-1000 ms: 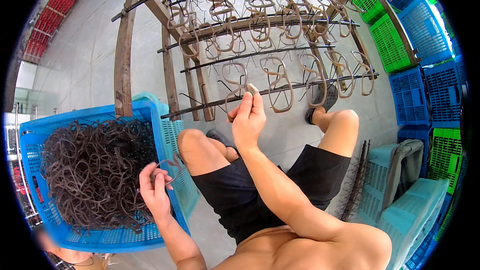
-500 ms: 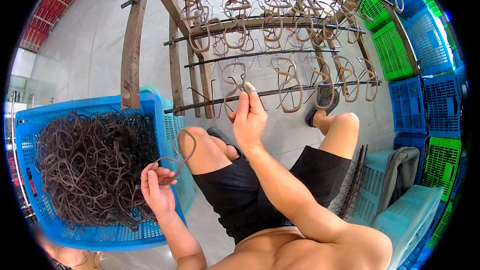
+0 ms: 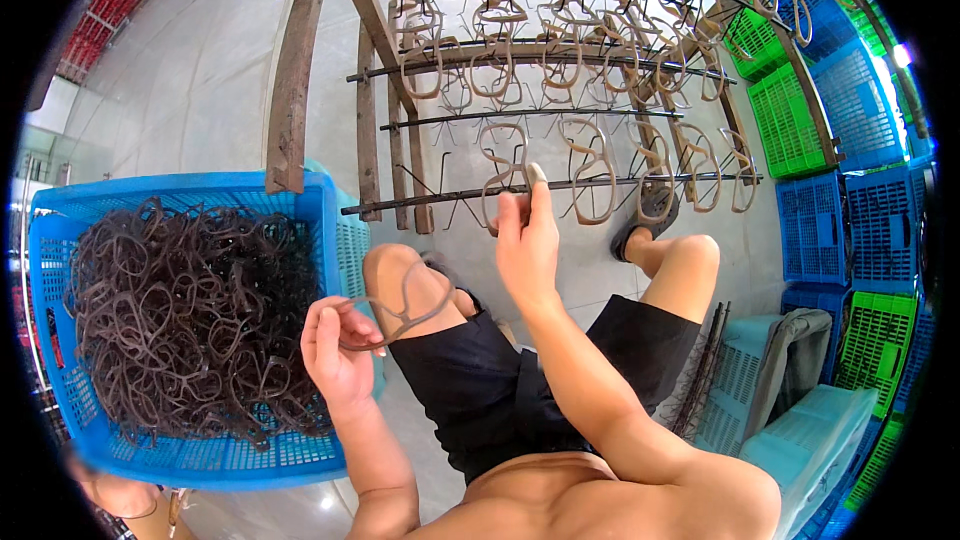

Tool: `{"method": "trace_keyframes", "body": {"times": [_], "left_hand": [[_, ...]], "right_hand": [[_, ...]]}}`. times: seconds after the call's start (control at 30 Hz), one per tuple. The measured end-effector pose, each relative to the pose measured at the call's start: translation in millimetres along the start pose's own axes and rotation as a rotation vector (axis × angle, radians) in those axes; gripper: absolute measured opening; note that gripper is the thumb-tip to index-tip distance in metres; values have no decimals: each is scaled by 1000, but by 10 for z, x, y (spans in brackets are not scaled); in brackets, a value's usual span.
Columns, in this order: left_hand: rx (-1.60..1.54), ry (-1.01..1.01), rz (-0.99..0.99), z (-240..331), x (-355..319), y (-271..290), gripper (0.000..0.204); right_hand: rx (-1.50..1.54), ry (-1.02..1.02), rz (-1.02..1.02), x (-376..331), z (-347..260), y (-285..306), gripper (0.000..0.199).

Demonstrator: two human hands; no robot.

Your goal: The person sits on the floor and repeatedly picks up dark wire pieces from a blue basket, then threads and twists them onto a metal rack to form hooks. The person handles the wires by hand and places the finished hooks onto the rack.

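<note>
My left hand (image 3: 338, 352) holds a brown eyeglass frame (image 3: 395, 308) above my left knee, just right of the blue basket (image 3: 200, 450). The basket is heaped with several dark brown eyeglass frames (image 3: 180, 310). My right hand (image 3: 527, 238) reaches up to a metal rack (image 3: 560, 185) and pinches a tan eyeglass frame (image 3: 503, 190) hanging on the lowest bar. Several more tan frames hang on the rack's bars above and to the right.
The rack has wooden uprights (image 3: 290, 90) standing on a grey floor. Blue crates (image 3: 850, 210) and green crates (image 3: 780, 100) are stacked at the right. A pale blue crate (image 3: 800, 430) with cloth over it sits by my right leg. Red crates (image 3: 110, 10) lie far left.
My left hand has lifted a frame clear of the basket and brought it right, over my knee. My right hand stays at the frame on the lowest rack bar.
</note>
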State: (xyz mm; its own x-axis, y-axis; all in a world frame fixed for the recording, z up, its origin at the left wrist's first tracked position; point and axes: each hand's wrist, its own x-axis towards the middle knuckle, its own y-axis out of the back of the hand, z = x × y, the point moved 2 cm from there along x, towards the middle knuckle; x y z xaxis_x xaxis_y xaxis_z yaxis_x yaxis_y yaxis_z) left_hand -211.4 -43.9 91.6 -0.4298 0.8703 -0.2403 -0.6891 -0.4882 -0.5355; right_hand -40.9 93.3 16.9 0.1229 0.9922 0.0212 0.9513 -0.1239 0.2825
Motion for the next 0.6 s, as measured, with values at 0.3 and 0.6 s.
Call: {"method": "trace_keyframes", "body": {"times": [0.3,0.6], "left_hand": [[-13,5,-50,41,178,-389,18],[728,-569,22,-627,575,-341,25]], "right_hand": [[225,398,-936,-479,-287,254,48],[569,-26,-196,-533,-144,-480,32]]}}
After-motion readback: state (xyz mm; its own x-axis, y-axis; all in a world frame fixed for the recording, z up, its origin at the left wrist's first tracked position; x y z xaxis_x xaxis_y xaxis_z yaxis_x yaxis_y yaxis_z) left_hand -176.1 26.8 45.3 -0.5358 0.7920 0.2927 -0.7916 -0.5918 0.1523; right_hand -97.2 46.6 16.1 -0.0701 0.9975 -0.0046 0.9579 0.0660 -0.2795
